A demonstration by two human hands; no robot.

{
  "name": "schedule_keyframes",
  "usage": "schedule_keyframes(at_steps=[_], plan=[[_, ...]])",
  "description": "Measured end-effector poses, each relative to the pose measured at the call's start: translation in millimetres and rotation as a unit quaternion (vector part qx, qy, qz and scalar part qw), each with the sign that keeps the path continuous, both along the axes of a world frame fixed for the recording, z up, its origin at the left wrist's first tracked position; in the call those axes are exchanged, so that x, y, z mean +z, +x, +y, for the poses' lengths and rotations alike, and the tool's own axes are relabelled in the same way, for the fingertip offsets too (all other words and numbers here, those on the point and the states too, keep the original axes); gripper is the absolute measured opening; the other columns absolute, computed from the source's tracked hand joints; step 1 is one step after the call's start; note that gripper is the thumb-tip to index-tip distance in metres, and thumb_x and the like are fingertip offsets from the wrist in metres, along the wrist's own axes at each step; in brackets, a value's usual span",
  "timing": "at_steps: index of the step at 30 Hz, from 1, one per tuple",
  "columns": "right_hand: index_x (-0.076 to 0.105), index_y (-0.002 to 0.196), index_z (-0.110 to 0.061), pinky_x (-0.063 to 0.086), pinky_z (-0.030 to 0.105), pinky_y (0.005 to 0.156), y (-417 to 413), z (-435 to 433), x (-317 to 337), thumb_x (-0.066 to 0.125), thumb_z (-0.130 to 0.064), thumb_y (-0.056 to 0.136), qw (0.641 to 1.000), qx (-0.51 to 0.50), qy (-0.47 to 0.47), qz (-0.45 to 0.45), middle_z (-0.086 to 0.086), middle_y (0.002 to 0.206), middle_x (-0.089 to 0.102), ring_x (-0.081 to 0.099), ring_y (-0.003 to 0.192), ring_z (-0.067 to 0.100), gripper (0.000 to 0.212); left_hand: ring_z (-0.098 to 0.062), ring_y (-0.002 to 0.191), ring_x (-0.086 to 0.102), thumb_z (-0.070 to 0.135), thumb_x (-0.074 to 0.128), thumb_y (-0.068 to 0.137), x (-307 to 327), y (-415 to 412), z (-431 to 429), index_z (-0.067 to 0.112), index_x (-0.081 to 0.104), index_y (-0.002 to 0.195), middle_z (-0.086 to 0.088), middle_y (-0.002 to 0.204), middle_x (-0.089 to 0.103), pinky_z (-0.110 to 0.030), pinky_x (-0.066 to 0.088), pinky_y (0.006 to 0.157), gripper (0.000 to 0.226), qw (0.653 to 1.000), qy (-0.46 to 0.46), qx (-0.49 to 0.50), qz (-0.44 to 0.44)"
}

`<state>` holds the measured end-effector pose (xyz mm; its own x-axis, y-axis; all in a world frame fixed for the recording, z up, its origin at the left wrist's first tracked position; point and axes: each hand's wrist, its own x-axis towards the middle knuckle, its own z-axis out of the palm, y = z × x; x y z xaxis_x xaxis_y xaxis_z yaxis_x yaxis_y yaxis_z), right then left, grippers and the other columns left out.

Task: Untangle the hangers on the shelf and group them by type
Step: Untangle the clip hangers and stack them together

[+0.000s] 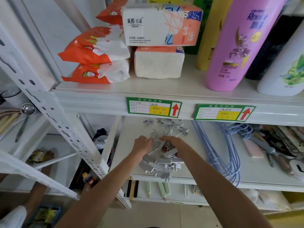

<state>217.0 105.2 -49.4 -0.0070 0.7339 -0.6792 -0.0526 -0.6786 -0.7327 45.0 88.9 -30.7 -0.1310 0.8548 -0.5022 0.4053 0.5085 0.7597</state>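
A tangled heap of grey clip hangers [162, 163] lies on the white middle shelf [189, 162]. More grey clip hangers [171, 125] lie further back under the shelf edge. My left hand [142, 145] and my right hand [172, 143] both reach into the heap, their fingers curled round the metal hooks at its top. A bunch of blue wire hangers [227, 155] lies to the right of the heap, its ends hanging over the shelf's front edge.
The upper shelf holds tissue packs [158, 25], orange wipe packs [97, 46] and tall bottles [236, 46]. Combs, scissors and small tools [269, 145] crowd the right of the middle shelf. A perforated white post [54, 116] stands at the left.
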Motion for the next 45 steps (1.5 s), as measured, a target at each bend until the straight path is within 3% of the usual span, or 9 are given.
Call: schedule_keyframes(at_steps=[5, 11, 14, 19, 24, 31, 36, 41, 45], plan=[[0.069, 0.098, 0.003, 0.058, 0.049, 0.08, -17.8, 0.1, 13.1, 0.093, -0.028, 0.063, 0.999, -0.044, 0.006, -0.013, 0.013, 0.074, 0.066, 0.064, 0.062, 0.027, 0.053, -0.036, 0.11, 0.057, 0.042, 0.046, 0.096, 1.3, -9.8, -16.9, 0.001, 0.054, 0.123, -0.017, 0.116, 0.056, -0.041, 0.046, 0.09, 0.049, 0.984, -0.003, -0.081, 0.16], [0.062, 0.091, -0.009, 0.056, 0.032, 0.061, -44.0, 9.9, 14.7, 0.063, -0.034, 0.083, 0.99, -0.104, 0.0, -0.1, 0.008, 0.075, 0.063, 0.065, 0.063, 0.023, 0.027, -0.012, 0.054, 0.044, 0.04, 0.044, 0.095, 9.3, -8.8, -24.8, 0.012, 0.054, 0.081, 0.003, 0.064, 0.045, -0.025, 0.034, 0.055, 0.033, 0.992, -0.014, -0.079, 0.097], [0.062, 0.08, -0.011, 0.051, 0.03, 0.059, -42.2, 12.6, 13.3, 0.05, -0.028, 0.083, 0.986, -0.05, 0.004, -0.157, 0.009, 0.074, 0.061, 0.061, 0.064, 0.025, 0.021, -0.019, 0.072, 0.065, 0.048, 0.043, 0.088, 0.3, -10.2, -20.1, -0.001, 0.056, 0.122, -0.014, 0.091, 0.067, -0.027, 0.035, 0.055, 0.061, 0.996, -0.015, -0.056, 0.062], [0.06, 0.073, -0.021, 0.05, 0.036, 0.081, -25.4, 10.9, 9.0, 0.049, -0.043, 0.085, 0.974, 0.037, 0.045, -0.218, 0.004, 0.085, 0.063, 0.055, 0.079, 0.022, 0.027, -0.014, 0.059, 0.047, 0.037, 0.048, 0.092, 5.8, -14.3, -22.9, 0.022, 0.039, 0.123, 0.0, 0.077, 0.053, -0.029, 0.037, 0.057, 0.036, 0.998, -0.018, -0.062, 0.027], [0.062, 0.087, -0.015, 0.049, 0.032, 0.073, -15.2, 5.1, -1.9, 0.055, -0.04, 0.086, 0.987, 0.015, 0.061, -0.147, 0.012, 0.091, 0.065, 0.062, 0.079, 0.023, 0.026, -0.027, 0.084, 0.058, 0.056, 0.043, 0.074, 1.7, -3.6, -10.6, 0.013, 0.051, 0.121, -0.018, 0.103, 0.061, -0.036, 0.039, 0.072, 0.064, 0.999, -0.022, 0.003, -0.04], [0.039, 0.139, -0.017, 0.055, 0.028, 0.056, -23.9, 0.7, 2.2, 0.058, -0.078, 0.07, 0.994, 0.017, 0.031, -0.099, 0.016, 0.121, 0.062, 0.065, 0.073, 0.02, 0.094, -0.012, 0.082, 0.052, 0.053, 0.054, 0.094, 20.8, 21.3, -23.3, 0.021, 0.031, 0.123, -0.005, 0.103, 0.053, -0.028, 0.04, 0.062, 0.048, 0.995, -0.024, -0.02, -0.093], [0.046, 0.133, -0.006, 0.043, 0.02, 0.04, -22.8, 9.9, 4.3, 0.073, -0.043, 0.083, 0.996, 0.006, 0.034, -0.079, 0.014, 0.099, 0.064, 0.063, 0.05, 0.013, 0.068, -0.025, 0.108, 0.055, 0.069, 0.053, 0.084, 16.3, 20.6, -21.2, 0.041, 0.026, 0.134, -0.013, 0.137, 0.049, -0.041, 0.044, 0.091, 0.063, 0.996, -0.03, -0.051, -0.061], [0.036, 0.131, -0.006, 0.048, 0.03, 0.049, -24.3, 12.6, -2.1, 0.083, -0.031, 0.075, 0.992, 0.01, 0.034, -0.12, 0.018, 0.118, 0.062, 0.065, 0.075, 0.022, 0.078, -0.033, 0.131, 0.048, 0.07, 0.05, 0.082, 16.8, 14.7, -15.7, 0.039, 0.009, 0.153, -0.014, 0.151, 0.041, -0.044, 0.039, 0.106, 0.088, 0.995, -0.029, -0.079, -0.053], [0.033, 0.127, -0.009, 0.046, 0.027, 0.049, -29.2, 6.4, -6.6, 0.084, -0.028, 0.076, 0.994, -0.005, 0.03, -0.109, 0.019, 0.114, 0.062, 0.065, 0.076, 0.024, 0.075, -0.023, 0.094, 0.064, 0.049, 0.046, 0.09, 10.0, 9.0, -24.2, 0.022, 0.026, 0.144, -0.013, 0.122, 0.06, -0.034, 0.048, 0.073, 0.064, 0.999, -0.016, 0.008, -0.046]])
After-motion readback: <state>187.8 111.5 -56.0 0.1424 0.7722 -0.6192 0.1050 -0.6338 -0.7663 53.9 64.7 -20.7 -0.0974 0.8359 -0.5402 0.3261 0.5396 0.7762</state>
